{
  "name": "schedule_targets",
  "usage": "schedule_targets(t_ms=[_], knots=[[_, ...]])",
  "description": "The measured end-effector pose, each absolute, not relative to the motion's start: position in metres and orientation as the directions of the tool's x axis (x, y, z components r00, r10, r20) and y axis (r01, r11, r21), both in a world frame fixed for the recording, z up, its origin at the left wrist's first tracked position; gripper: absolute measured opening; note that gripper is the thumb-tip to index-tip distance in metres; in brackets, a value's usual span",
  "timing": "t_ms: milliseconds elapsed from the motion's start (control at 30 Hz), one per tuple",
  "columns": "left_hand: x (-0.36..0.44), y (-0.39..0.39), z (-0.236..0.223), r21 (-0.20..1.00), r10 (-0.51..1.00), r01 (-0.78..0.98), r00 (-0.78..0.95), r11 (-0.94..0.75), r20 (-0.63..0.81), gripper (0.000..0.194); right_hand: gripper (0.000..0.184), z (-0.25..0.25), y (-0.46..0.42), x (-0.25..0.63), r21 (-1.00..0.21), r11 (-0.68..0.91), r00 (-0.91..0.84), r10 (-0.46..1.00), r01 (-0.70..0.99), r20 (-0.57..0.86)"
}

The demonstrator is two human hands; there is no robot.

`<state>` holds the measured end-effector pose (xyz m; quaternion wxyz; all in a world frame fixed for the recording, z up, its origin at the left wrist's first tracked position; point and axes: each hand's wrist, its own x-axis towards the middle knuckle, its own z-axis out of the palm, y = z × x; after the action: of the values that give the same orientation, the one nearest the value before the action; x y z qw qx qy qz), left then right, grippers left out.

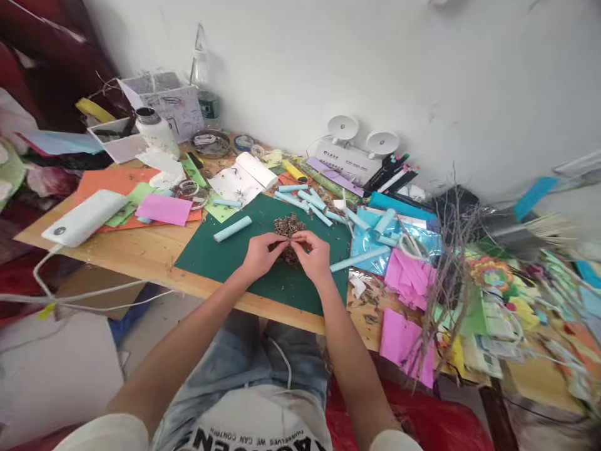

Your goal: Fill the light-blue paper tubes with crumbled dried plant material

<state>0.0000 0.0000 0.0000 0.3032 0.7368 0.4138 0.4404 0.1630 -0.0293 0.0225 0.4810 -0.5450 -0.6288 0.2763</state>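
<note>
A small heap of brown dried plant bits (290,224) lies on the dark green sheet (206,250) in front of me. Over its near side, my left hand (263,254) and my right hand (312,252) meet with thumbs and fingertips pinched together. Whatever sits between the fingertips is too small to make out; it looks like a dark bit from the heap. A light blue paper roll (233,229) rests on the sheet left of my hands, and several more blue rolls (291,199) lie behind and to the right.
Bundled dry twigs (453,250) stand at the right beside pink paper (407,344) and scissors (413,246). At left are a white power bank (84,218) with a cable, pink sticky paper (164,208) and a white bottle (157,131). A wall rises behind the table.
</note>
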Motion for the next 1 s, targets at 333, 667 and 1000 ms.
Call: schedule_targets(t_ms=[333, 667, 1000], knots=[[0.001, -0.006, 0.006, 0.826, 0.899, 0.358, 0.232, -0.435, 0.373, 0.018, 0.014, 0.023, -0.028, 0.173, -0.800, 0.276, -0.035, 0.952, 0.532, 0.305], [0.003, -0.007, 0.009, 0.820, 0.868, 0.334, 0.357, -0.465, 0.346, 0.017, 0.025, 0.007, -0.011, 0.185, -0.549, 0.099, 0.119, 0.930, 0.830, 0.348], [0.001, -0.008, 0.012, 0.770, 0.810, 0.302, 0.390, -0.562, 0.438, 0.027, 0.028, -0.001, 0.005, 0.183, -0.461, 0.118, 0.091, 0.909, 0.879, 0.406]])
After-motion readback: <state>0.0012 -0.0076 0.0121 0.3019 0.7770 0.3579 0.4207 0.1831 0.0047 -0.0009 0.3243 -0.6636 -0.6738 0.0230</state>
